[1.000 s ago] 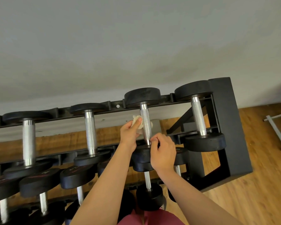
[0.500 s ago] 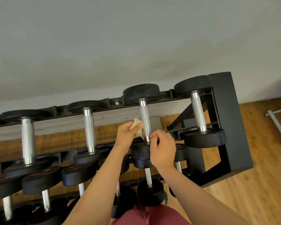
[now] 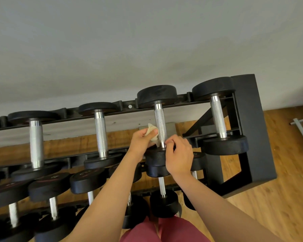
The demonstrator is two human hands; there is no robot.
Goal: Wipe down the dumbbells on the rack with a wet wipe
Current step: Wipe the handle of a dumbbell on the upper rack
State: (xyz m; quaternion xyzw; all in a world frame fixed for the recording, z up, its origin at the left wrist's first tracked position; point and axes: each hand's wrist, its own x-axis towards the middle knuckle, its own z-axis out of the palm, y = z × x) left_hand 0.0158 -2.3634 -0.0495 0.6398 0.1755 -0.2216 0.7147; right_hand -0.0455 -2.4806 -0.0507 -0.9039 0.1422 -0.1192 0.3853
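- Left hand (image 3: 141, 139) grips a crumpled off-white wet wipe (image 3: 151, 131), pressing it against the knurled steel handle (image 3: 159, 119) of a black round-headed dumbbell (image 3: 157, 95) on the top tier of the black metal rack (image 3: 248, 128).
- Right hand (image 3: 179, 156): fingers curled at the handle's lower end. Whether they pinch handle or wipe cannot be told.
- Progress: one handle under treatment. Nothing visible marks any dumbbell as wiped, so the remainder is judged outstanding.
- Clearance: neighbouring handles stand apart on both sides. The dumbbell's near head (image 3: 155, 158) lies directly beneath both hands — an edge to mind.
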